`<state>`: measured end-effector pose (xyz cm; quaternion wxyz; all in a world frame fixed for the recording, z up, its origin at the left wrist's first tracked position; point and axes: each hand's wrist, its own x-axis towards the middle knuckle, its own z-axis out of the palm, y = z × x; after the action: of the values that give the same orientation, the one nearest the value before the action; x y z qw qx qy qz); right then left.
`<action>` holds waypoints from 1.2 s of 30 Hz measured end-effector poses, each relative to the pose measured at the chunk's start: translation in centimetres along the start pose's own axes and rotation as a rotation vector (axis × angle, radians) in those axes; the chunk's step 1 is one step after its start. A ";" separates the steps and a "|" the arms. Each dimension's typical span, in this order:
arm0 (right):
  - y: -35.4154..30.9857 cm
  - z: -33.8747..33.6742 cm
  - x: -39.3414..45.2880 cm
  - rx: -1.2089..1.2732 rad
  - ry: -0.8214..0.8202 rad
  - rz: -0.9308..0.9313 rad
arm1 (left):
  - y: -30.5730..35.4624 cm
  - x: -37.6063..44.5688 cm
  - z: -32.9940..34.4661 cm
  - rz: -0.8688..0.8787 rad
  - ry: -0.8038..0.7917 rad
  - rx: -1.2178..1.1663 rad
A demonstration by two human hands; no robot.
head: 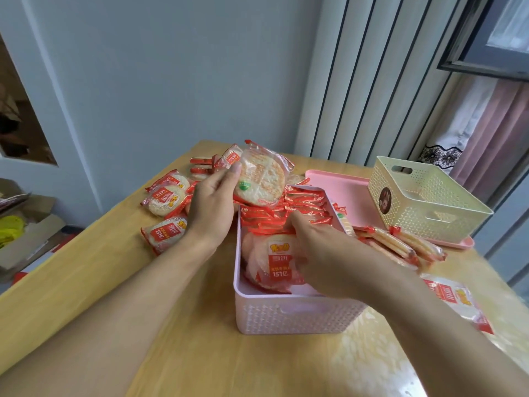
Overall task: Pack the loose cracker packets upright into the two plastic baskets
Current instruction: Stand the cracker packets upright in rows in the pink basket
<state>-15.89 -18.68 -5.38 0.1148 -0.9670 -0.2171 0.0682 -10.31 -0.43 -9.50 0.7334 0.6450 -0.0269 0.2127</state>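
Two bare arms reach up from the bottom of the frame over the wooden tabletop (86, 282). Right in the middle sits the pink basket (286, 316), with a row of red packets (286, 213) standing on edge at its far end. The right hand (323, 250) is inside the basket, its fingers curled around a leaning packet (274, 262) near the front. The left hand (211, 207) pinches a round cracker packet (262, 179) and holds it up above the basket's far left corner. More loose packets (166, 199) lie on the tabletop left of the basket, and some lie at the right too. At the right of the frame, the yellow basket (423, 204) sits on a pink tray (337, 181).
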 end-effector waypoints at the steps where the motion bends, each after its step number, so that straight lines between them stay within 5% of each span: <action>1: 0.0 0.0 -0.1 -0.019 -0.009 0.009 | 0.1 -0.1 0.0 0.002 -0.004 0.000; 16: 0.5 1.4 1.5 -0.113 0.221 0.072 | 0.6 -0.6 0.1 -0.002 -0.034 -0.004; 22: 0.6 -0.7 0.7 0.011 0.168 0.110 | 0.5 -0.5 0.0 0.029 -0.063 0.010; 28: 1.6 -3.6 0.0 0.537 0.417 0.082 | 0.7 -0.8 0.2 0.161 -0.235 0.078; 32: 1.5 -3.2 0.2 0.543 0.592 -0.021 | 0.6 -1.2 0.3 0.138 -0.346 0.094; 36: 1.7 -2.7 -0.1 0.362 0.841 -0.209 | 1.5 -1.1 0.1 0.023 -0.261 0.018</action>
<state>-14.79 -20.74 -3.22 0.3657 -0.8482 -0.2325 -0.3046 -11.81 -0.71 -8.47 0.7154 0.6734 -0.1278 0.1357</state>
